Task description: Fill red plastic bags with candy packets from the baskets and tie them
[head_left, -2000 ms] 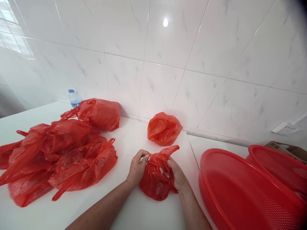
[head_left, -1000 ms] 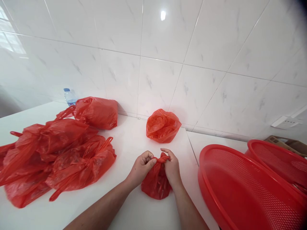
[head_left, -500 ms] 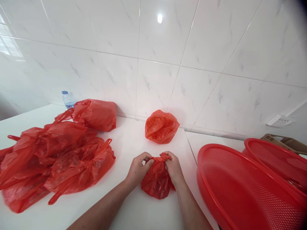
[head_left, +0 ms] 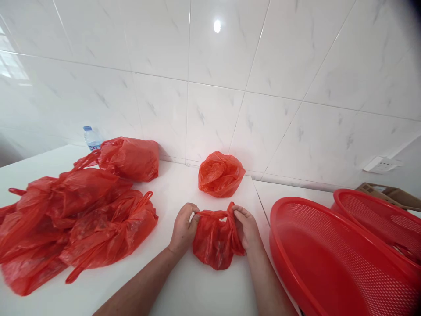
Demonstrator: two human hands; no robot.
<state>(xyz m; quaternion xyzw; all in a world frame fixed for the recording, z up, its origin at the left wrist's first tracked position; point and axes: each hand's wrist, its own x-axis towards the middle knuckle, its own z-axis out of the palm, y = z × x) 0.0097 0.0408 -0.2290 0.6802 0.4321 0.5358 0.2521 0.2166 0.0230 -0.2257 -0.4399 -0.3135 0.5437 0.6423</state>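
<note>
A small red plastic bag hangs between my two hands, just above the white table. My left hand pinches its top left corner between thumb and fingers. At the top right corner, my right hand grips the bag's edge, with a bit of red plastic standing up past the fingers. The top edge is stretched between them, and a small gap shows near the right side. What the bag holds, if anything, cannot be made out. Beyond my hands, another crumpled red plastic bag sits against the wall.
Several filled, knotted red bags are heaped at the left. A water bottle stands behind them. Two red perforated baskets take up the right side, with a cardboard box behind. A tiled wall closes off the back.
My hands have moved apart, left hand to the left and right hand to the right. The bag's bunched top is now spread wider between them.
</note>
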